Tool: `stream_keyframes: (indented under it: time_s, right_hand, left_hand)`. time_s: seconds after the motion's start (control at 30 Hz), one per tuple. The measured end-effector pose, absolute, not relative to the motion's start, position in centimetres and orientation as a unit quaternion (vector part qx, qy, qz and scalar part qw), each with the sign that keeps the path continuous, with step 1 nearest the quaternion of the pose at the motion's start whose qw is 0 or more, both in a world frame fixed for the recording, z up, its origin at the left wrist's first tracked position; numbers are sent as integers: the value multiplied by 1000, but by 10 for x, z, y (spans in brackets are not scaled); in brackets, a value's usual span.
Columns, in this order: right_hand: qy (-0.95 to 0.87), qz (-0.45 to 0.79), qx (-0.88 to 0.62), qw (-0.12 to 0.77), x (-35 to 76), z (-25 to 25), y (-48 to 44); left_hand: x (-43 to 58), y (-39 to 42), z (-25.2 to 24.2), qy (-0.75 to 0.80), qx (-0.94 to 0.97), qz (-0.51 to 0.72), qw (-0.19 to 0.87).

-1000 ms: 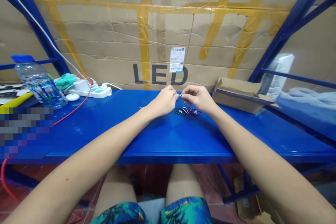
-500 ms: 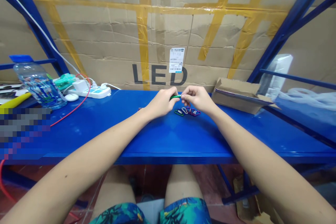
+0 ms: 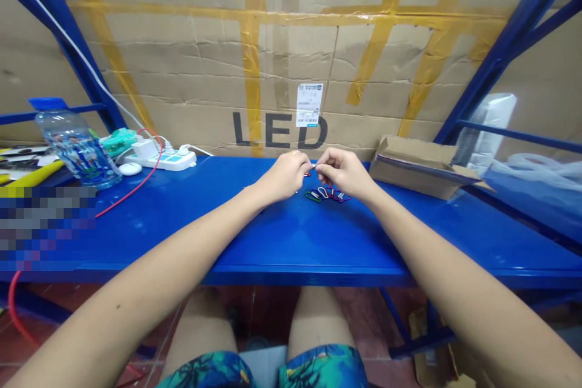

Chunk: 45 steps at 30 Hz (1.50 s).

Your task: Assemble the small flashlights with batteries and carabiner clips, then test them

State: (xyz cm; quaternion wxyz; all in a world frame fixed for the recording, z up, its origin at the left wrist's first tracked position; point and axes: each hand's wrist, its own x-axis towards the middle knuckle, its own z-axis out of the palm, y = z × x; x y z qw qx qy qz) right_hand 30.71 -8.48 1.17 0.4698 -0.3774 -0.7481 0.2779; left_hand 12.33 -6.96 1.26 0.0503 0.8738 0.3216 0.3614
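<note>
Over the blue table (image 3: 291,242), my left hand (image 3: 287,177) and my right hand (image 3: 339,171) meet with fingertips almost touching. A small silvery piece (image 3: 313,167) shows between them, pinched by my right thumb and finger. My left fingers are closed on something mostly hidden. A bit of red (image 3: 308,174) shows just under the fingertips; what it belongs to is unclear. Below my right hand a green carabiner (image 3: 313,196), a silver one (image 3: 322,193) and several purple and red ones (image 3: 339,196) lie in a row on the table.
An open cardboard box (image 3: 413,163) stands at the right. At the left are a water bottle (image 3: 79,148), a white power strip (image 3: 170,159), a white mouse (image 3: 130,169) and a red cable (image 3: 136,188). A large taped carton (image 3: 200,85) forms the back.
The green piece between my hands no longer shows there; a small silvery bit and some red show instead. The view has shifted slightly, and both hands stay close together.
</note>
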Motion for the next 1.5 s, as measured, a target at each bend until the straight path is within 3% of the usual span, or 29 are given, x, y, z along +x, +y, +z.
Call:
stream_keyframes:
  time_s: [0.37, 0.8, 1.23, 1.5]
  right_hand:
    - [-732, 338, -384, 450, 309, 15, -86]
    - [-738, 302, -379, 469, 308, 13, -85]
    - [-730, 344, -369, 462, 311, 15, -85]
    - [-743, 308, -365, 469, 311, 10, -81]
  left_hand:
    - [122, -75, 8, 287, 874, 391, 24]
    - [120, -72, 10, 327, 878, 345, 47]
    - [122, -76, 10, 264, 881, 393, 3]
    - [126, -72, 10, 328, 887, 326, -16]
